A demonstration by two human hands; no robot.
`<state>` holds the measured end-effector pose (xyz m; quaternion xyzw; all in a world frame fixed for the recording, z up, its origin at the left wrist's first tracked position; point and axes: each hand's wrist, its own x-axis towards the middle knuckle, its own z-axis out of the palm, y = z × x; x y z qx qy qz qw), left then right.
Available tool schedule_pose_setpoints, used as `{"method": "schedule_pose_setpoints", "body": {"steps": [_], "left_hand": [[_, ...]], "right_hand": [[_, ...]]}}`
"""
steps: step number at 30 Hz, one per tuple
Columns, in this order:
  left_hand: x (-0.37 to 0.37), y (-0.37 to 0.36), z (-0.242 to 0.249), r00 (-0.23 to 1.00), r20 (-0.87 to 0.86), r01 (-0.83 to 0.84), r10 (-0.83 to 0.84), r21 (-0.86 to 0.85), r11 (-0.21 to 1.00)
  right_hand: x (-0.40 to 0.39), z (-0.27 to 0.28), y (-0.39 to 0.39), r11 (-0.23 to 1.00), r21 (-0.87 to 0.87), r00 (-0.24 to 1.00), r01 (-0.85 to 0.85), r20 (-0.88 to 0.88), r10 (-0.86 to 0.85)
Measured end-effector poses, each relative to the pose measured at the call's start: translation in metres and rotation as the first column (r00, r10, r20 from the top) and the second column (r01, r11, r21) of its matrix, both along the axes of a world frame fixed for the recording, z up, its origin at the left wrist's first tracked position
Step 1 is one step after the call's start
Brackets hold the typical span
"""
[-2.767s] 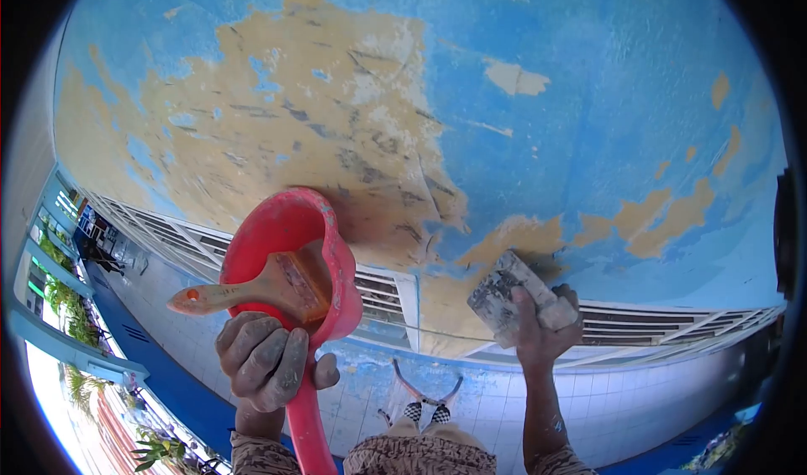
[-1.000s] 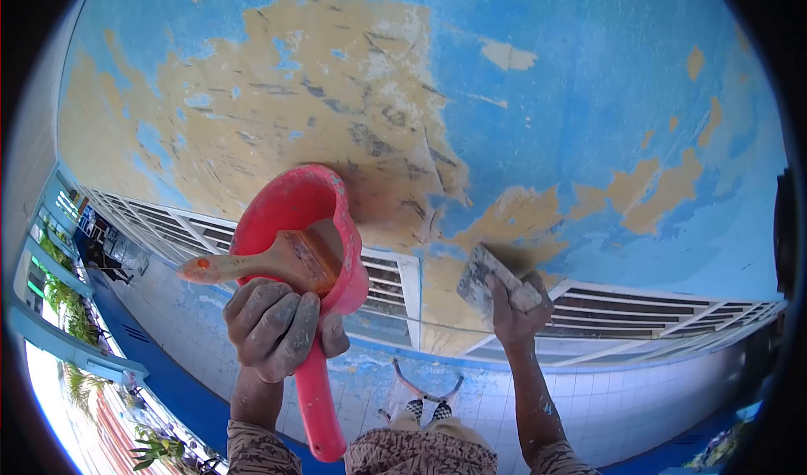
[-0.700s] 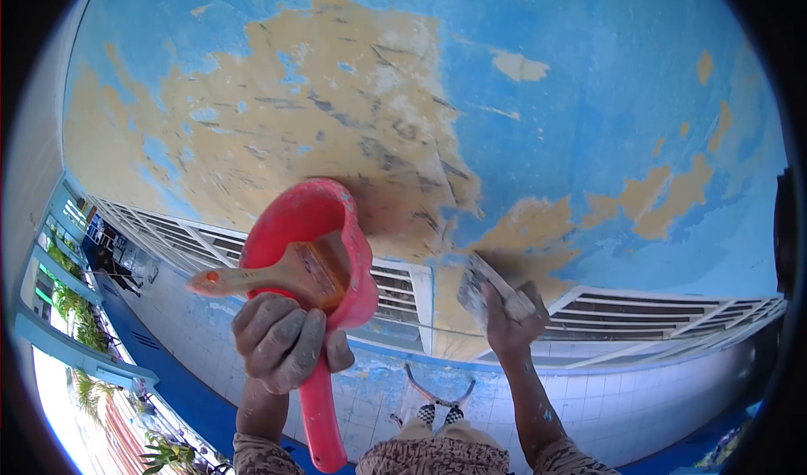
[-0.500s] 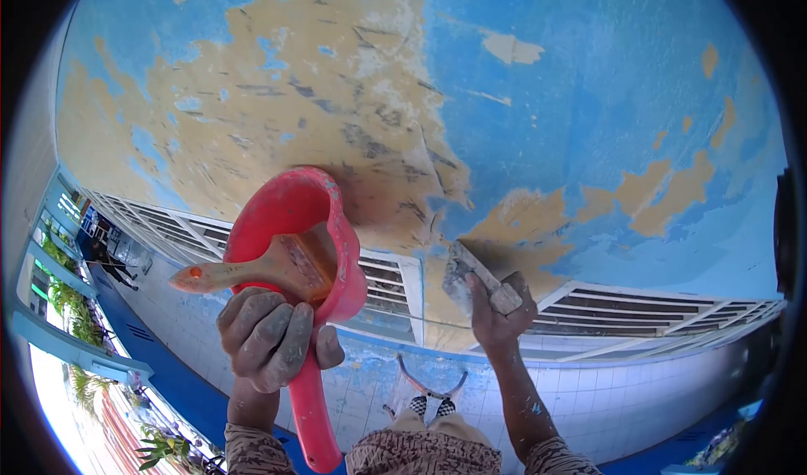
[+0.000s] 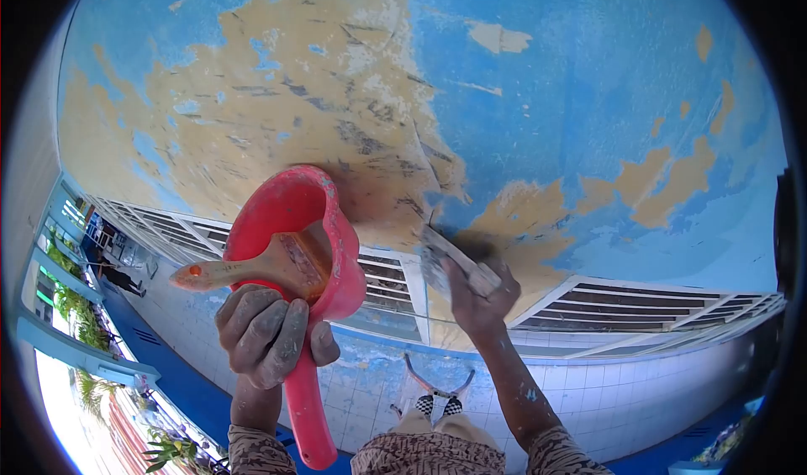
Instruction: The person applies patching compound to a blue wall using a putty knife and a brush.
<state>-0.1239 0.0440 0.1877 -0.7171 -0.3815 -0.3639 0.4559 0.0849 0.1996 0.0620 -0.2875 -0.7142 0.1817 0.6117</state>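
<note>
My left hand (image 5: 267, 336) grips the handle of a red plastic dipper (image 5: 256, 210), its fingers dusty with grey-white residue. Across the dipper's mouth lies a paint brush (image 5: 239, 271); its wooden handle sticks out to the left and its bristles are inside. My right hand (image 5: 483, 303) is closed around the grip of a putty knife (image 5: 461, 258) caked in pale material. The knife's blade is right at the wall (image 5: 538, 130), where blue paint gives way to bare tan patches.
Slatted window vents (image 5: 618, 307) run below the painted wall, above white tiles (image 5: 580, 391). A metal frame (image 5: 437, 387) is by my feet at the bottom. Far left, a person (image 5: 118, 275) is near the walkway, with plants (image 5: 80, 315) alongside.
My right hand has shifted left along the wall with the putty knife, whose blade is turned slightly. My left hand keeps the dipper and brush in nearly the same place.
</note>
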Motion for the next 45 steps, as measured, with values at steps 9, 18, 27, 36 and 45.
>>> {"method": "schedule_pose_setpoints", "body": {"steps": [9,18,27,36,45], "left_hand": [[-0.004,0.005,0.0,1.0,-0.006,0.03,-0.03,0.037,0.999],[-0.002,0.001,0.004,1.0,0.007,0.011,-0.011,0.016,1.0],[-0.006,-0.003,0.001,0.999,0.034,0.013,-0.012,-0.016,1.0],[-0.001,-0.008,0.003,0.998,0.052,-0.033,0.036,-0.049,0.998],[-0.014,-0.009,0.002,0.999,0.04,0.034,-0.033,-0.023,0.999]], "right_hand": [[-0.002,-0.004,0.003,0.999,-0.036,0.995,0.005,-0.096,-0.009],[0.003,-0.011,-0.001,0.999,-0.05,0.994,0.021,-0.109,-0.026],[-0.01,-0.003,0.001,0.99,0.133,0.988,0.05,0.135,-0.068],[0.021,0.0,0.001,0.977,0.198,0.949,0.075,0.286,-0.131],[0.003,0.012,0.001,0.945,0.327,0.935,-0.012,0.338,-0.105]]}}
